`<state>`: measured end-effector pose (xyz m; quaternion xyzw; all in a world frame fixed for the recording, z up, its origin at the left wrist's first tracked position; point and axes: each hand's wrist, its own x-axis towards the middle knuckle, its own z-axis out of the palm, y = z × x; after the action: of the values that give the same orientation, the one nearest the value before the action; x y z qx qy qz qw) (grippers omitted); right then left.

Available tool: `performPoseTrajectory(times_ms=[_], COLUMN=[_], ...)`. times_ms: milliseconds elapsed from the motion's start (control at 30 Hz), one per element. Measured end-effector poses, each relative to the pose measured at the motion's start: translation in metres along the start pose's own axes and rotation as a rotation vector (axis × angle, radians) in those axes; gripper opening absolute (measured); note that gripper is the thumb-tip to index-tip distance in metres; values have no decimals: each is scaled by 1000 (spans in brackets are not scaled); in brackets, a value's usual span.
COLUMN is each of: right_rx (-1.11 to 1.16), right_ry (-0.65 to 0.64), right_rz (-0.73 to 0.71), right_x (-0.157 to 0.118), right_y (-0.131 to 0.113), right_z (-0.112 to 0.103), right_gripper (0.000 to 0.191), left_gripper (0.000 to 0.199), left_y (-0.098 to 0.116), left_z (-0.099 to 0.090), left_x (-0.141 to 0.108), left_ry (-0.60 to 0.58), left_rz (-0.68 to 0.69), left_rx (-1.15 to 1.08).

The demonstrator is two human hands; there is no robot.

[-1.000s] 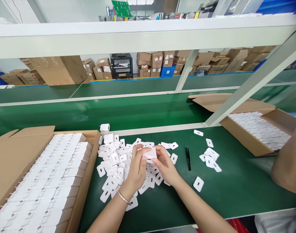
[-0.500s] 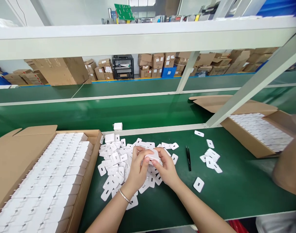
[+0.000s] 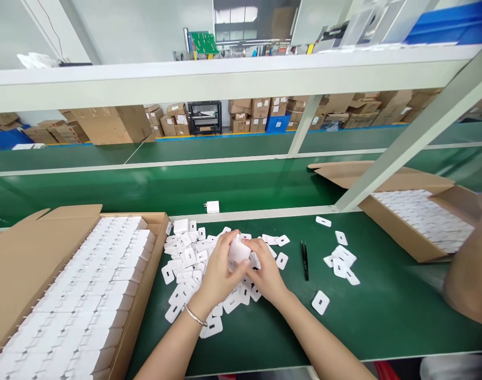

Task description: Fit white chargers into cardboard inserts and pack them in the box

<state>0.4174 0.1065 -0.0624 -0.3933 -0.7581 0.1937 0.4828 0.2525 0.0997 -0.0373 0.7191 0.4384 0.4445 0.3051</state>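
A white charger block [image 3: 240, 250] sits between my two hands above the pile, tilted. My left hand [image 3: 222, 268] is closed around its left side, thumb across the front. On the other side my right hand [image 3: 267, 269] grips it with curled fingers. Below and around both hands lies a heap of small white slotted plates [image 3: 189, 257], partly hidden by them. At the heap's back edge rests another white block [image 3: 181, 226]. Black tweezers [image 3: 305, 261] lie to the right of my right hand.
An open carton [image 3: 158, 232] packed with white chargers stands at the left. Another filled carton [image 3: 403, 236] is at the right, near a blurred person's arm [image 3: 468, 264]. One charger [image 3: 213, 207] lies beyond the back rail. More loose plates [image 3: 344, 255] lie right of the tweezers.
The charger block has been turned in my hands from lying fairly flat to a more upright, tilted position. My hands have shifted slightly left. The camera view has tilted up a little.
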Motion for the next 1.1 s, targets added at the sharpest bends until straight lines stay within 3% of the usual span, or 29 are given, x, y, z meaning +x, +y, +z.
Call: performPoseTrajectory(times_ms=[100, 233, 333, 400, 433, 500, 567, 667, 800, 933, 1100], right_rx=[-45, -157, -404, -602, -669, -705, -690, -685, -698, -718, -721], right_ry=[-8, -97, -75, -92, -129, -175, -191, -207, -223, -224, -223], right_rz=[-63, 32, 223, 418, 503, 576, 580, 577, 564, 585, 633], right_x=[0, 5, 7, 6, 4, 1, 0, 0, 1, 2, 4], right_y=[-2, 1, 22, 43, 54, 70, 76, 72, 63, 62, 61], right_z=[-2, -12, -26, -35, -39, -44, -47, -46, -48, -59, -68], right_gripper=[48, 69, 58, 50, 49, 46, 45, 46, 51, 49, 33], left_gripper=[57, 52, 59, 61, 58, 49, 39, 33, 29, 37, 40], left_y=[11, 11, -7, -24, -33, -48, -61, -78, -95, -102, -101], left_z=[2, -13, -56, -96, -116, -151, -177, -196, -205, -207, -219], left_x=[5, 27, 54, 70, 75, 78, 73, 55, 32, 26, 38], left_ry=[44, 204, 436, 557, 591, 619, 579, 444, 259, 232, 201], left_rz=[-54, -110, -158, -233, -303, -368, -406, -440, -472, -516, -546], left_rx=[138, 139, 216, 435, 593, 705, 780, 866, 979, 1096, 1119])
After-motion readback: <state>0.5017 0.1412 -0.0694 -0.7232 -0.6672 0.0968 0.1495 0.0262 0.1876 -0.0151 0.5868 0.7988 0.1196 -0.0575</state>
